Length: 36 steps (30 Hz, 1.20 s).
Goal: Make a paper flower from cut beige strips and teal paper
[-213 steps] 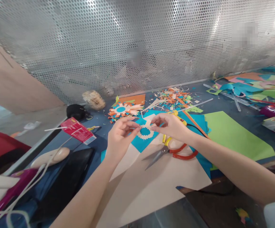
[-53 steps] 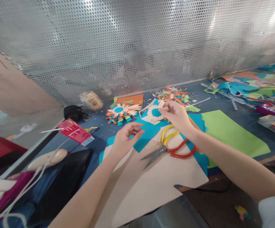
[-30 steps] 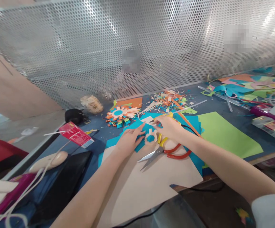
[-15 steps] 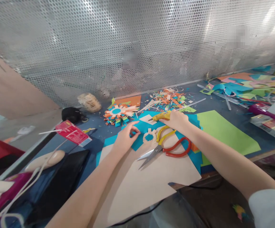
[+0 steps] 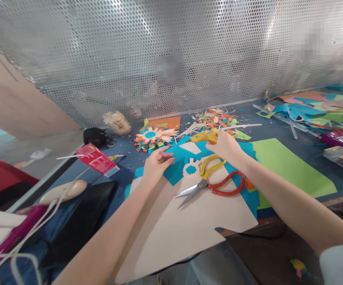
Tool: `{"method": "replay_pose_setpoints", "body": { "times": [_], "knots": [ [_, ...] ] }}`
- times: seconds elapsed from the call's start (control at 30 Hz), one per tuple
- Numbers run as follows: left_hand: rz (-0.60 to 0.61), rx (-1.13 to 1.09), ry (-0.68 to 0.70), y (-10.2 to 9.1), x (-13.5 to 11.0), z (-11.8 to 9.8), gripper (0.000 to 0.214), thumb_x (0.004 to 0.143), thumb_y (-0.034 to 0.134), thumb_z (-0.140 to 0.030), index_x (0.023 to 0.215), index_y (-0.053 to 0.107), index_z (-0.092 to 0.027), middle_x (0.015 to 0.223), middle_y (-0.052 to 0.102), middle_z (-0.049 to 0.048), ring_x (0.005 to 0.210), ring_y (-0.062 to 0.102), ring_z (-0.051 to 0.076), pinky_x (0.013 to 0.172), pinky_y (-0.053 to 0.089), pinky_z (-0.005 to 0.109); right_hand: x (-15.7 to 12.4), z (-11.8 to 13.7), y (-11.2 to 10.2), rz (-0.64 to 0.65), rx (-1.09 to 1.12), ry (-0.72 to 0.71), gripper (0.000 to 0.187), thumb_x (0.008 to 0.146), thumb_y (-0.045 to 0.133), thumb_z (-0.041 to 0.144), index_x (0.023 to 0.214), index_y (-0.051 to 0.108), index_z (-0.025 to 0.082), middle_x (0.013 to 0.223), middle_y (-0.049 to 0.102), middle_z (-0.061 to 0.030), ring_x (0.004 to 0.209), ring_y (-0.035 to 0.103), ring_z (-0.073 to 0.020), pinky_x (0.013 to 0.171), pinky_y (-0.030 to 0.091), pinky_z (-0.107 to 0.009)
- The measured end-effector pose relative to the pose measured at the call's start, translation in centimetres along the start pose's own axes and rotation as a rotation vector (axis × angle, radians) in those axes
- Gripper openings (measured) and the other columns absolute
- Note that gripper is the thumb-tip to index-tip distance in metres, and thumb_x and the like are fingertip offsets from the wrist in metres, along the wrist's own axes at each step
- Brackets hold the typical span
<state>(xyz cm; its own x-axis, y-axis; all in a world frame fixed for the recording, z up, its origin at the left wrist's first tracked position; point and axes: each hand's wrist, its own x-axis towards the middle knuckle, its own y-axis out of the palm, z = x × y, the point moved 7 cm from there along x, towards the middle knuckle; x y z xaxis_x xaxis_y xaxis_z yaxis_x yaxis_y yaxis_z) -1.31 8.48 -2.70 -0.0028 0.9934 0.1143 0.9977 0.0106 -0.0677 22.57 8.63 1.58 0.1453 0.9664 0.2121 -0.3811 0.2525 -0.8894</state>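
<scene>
My right hand is wrapped round a yellow hot glue gun, whose nozzle end points left. A long pale stick trails to the right behind it. My left hand rests on the blue paper with its fingers loosely curled and thumb apart, holding nothing that I can see. Between the hands lies a cream paper ring with notched edges. Scissors with yellow and red handles lie open beside it on a large cream sheet. A cream paper piece lies below the glue gun.
Behind the left hand sits a layered paper flower. Paper scraps are heaped at the back. Green sheets lie to the right. A red drink carton, a black phone-like slab and white cables are at left. A perforated metal screen stands behind.
My right hand has lifted the glue gun up and away from the cream paper piece, which now shows fully. The left hand's fingers have shifted slightly. The whole view has moved a little.
</scene>
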Motion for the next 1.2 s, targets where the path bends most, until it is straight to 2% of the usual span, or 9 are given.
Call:
{"method": "replay_pose_setpoints", "body": {
  "times": [0.1, 0.3, 0.57, 1.2],
  "knots": [
    [-0.019, -0.073, -0.042, -0.1, 0.0, 0.4, 0.064, 0.046, 0.078, -0.026, 0.104, 0.054, -0.012, 0.072, 0.064, -0.0004, 0.064, 0.063, 0.015, 0.072, 0.052, 0.034, -0.6, 1.2, -0.5, -0.072, 0.057, -0.099, 0.035, 0.071, 0.052, 0.038, 0.095, 0.049, 0.013, 0.089, 0.063, -0.0114, 0.075, 0.061, -0.0228, 0.054, 0.041, -0.027],
    [-0.06, -0.228, -0.124, 0.1, -0.3, 0.8, 0.056, 0.048, 0.077, -0.014, 0.098, 0.053, -0.013, 0.064, 0.063, -0.0032, 0.062, 0.063, 0.013, 0.068, 0.052, 0.028, -2.1, 3.4, 0.0, -0.001, 0.039, -0.232, 0.031, 0.073, 0.053, 0.033, 0.096, 0.046, 0.013, 0.09, 0.059, -0.0104, 0.076, 0.059, -0.0205, 0.057, 0.041, -0.026],
    [-0.067, -0.296, -0.192, 0.1, -0.3, 1.1, 0.046, 0.054, 0.072, -0.006, 0.095, 0.053, -0.013, 0.063, 0.064, -0.0016, 0.063, 0.064, 0.013, 0.067, 0.052, 0.026, -2.4, 3.7, -0.2, 0.019, -0.016, -0.225, 0.028, 0.074, 0.053, 0.029, 0.095, 0.044, 0.014, 0.091, 0.057, -0.0102, 0.076, 0.058, -0.0202, 0.054, 0.04, -0.026],
    [-0.046, -0.282, -0.197, 0.3, -0.4, 0.9, 0.044, 0.055, 0.072, -0.007, 0.094, 0.054, -0.013, 0.064, 0.064, -0.001, 0.066, 0.064, 0.014, 0.069, 0.051, 0.028, -2.3, 3.4, 0.0, 0.007, 0.02, -0.231, 0.025, 0.074, 0.054, 0.028, 0.093, 0.043, 0.015, 0.084, 0.056, -0.0071, 0.068, 0.055, -0.0171, 0.049, 0.033, -0.023]
  ]
}}
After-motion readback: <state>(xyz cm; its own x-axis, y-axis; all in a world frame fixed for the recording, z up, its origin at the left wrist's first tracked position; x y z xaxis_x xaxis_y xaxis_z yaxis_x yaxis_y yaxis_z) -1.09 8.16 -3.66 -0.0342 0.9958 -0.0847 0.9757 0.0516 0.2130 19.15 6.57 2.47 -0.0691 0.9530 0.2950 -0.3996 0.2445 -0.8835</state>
